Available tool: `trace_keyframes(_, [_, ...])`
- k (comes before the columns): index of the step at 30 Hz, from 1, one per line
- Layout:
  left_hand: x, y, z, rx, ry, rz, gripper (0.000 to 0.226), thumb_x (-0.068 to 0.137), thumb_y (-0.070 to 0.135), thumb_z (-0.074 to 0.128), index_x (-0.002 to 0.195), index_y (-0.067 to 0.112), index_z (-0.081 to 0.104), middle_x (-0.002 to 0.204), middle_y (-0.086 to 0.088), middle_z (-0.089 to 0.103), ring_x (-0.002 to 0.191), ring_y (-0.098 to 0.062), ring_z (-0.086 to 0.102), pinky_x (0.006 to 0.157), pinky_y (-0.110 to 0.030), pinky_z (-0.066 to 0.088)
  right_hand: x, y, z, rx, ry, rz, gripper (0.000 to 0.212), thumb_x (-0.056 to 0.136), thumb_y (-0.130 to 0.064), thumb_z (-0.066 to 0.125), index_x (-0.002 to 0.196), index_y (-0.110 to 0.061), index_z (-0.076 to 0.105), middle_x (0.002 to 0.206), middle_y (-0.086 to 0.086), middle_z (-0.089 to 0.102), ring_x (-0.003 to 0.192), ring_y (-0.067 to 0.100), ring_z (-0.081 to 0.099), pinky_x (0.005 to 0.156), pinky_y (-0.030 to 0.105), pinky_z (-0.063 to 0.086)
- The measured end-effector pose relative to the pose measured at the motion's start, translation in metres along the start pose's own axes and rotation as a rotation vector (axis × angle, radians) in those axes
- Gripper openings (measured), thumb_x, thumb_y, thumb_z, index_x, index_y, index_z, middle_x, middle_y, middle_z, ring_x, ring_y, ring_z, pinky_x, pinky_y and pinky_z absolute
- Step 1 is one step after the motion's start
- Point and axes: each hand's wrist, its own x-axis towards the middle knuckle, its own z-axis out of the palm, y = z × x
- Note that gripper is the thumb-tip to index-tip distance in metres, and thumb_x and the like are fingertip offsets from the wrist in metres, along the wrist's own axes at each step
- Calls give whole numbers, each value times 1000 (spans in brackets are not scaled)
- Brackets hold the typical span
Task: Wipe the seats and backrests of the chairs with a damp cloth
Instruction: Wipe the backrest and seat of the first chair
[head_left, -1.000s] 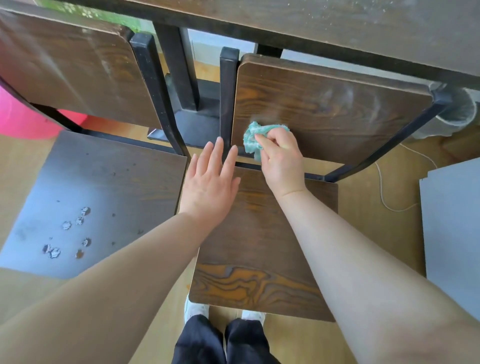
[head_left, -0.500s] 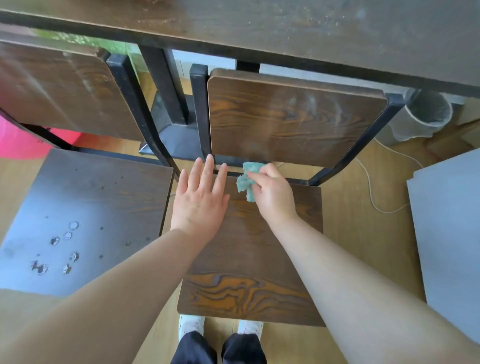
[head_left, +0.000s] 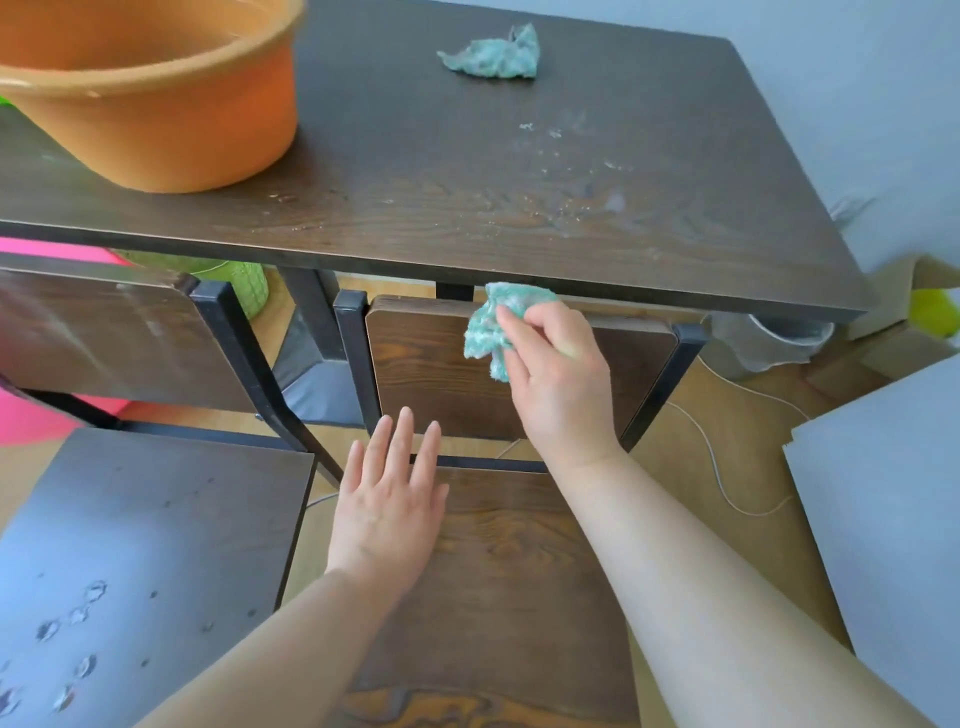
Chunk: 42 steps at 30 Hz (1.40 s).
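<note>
The teal cloth (head_left: 493, 332) is bunched in the right hand's (head_left: 558, 384) curled fingers at the top edge of the chair backrest (head_left: 426, 374). Below the backrest, the left hand (head_left: 387, 514) lies flat, fingers straight, over the seat (head_left: 514, 582). Above the backrest, the dark table (head_left: 467, 182) carries an orange basin (head_left: 156, 98) and a second cloth (head_left: 491, 56).

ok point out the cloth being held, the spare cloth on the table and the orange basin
held cloth (head_left: 485, 332): head view, on its bunched middle
spare cloth (head_left: 493, 60): head view, middle of the crumpled fabric
orange basin (head_left: 171, 130): head view, on its outer wall
</note>
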Motion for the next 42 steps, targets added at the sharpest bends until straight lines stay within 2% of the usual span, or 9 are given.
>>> trace_keyframes(3, [2, 2, 2, 7, 25, 11, 59, 97, 37, 54, 150, 14, 41, 155, -18, 38, 145, -37, 34, 113, -56, 36, -11, 8, 15, -40, -67, -12, 45, 84, -11, 76, 126, -1, 64, 110, 13, 65, 101, 26, 61, 82, 37, 60])
trace_keyframes(9, [-1, 1, 8, 15, -27, 17, 61, 100, 41, 42, 154, 17, 33, 160, -16, 30, 149, -35, 25, 118, -54, 28, -34, 17, 38, -60, -103, -42, 43, 82, -13, 77, 122, -3, 66, 112, 12, 65, 103, 26, 62, 83, 36, 59])
trace_keyframes(14, [-8, -2, 20, -4, -68, 0, 63, 100, 42, 45, 155, 17, 30, 161, -16, 28, 149, -35, 23, 118, -54, 26, -75, 21, 64, -56, -234, 18, 43, 75, -4, 83, 115, -2, 68, 105, 10, 65, 95, 27, 63, 69, 38, 62])
trace_keyframes(19, [-17, -6, 30, -9, -121, 7, 64, 102, 42, 40, 158, 19, 20, 164, -14, 19, 151, -33, 15, 121, -52, 20, -111, 31, 92, -43, -401, 80, 42, 79, 4, 75, 119, -2, 66, 102, 8, 62, 95, 30, 58, 67, 40, 57])
trace_keyframes(26, [-23, -8, 34, -14, -195, 5, 63, 105, 43, 32, 159, 21, 7, 166, -12, 3, 153, -31, 2, 124, -50, 9, -130, 31, 107, 18, -525, 276, 24, 92, -4, 60, 116, -5, 63, 106, 6, 55, 101, 27, 53, 77, 42, 53])
trace_keyframes(31, [-29, -4, 29, -36, -189, 3, 64, 105, 43, 31, 159, 21, 7, 166, -12, 4, 153, -32, 3, 124, -49, 9, -137, 22, 80, 95, -407, 330, 27, 93, -4, 59, 118, -5, 68, 106, 7, 57, 102, 26, 57, 83, 42, 55])
trace_keyframes(37, [-24, 1, 26, -23, -163, 23, 63, 100, 43, 41, 156, 17, 28, 161, -16, 27, 150, -35, 22, 119, -54, 26, -116, 8, 10, 129, -130, 262, 35, 95, -21, 48, 118, -8, 71, 107, 2, 63, 97, 16, 61, 80, 18, 48])
trace_keyframes(40, [-9, 9, 18, -32, -132, 38, 62, 99, 43, 41, 155, 17, 33, 160, -16, 29, 149, -35, 24, 118, -54, 29, -87, 19, -18, 89, 6, 230, 28, 94, -12, 57, 117, -6, 71, 107, 4, 63, 98, 19, 63, 81, 25, 55])
trace_keyframes(42, [1, 18, 12, -34, -94, 53, 61, 100, 43, 40, 155, 18, 33, 160, -15, 28, 150, -34, 23, 118, -53, 29, -64, 28, -33, 33, 71, 204, 28, 95, -13, 56, 118, -5, 70, 108, 6, 63, 100, 18, 62, 81, 23, 53])
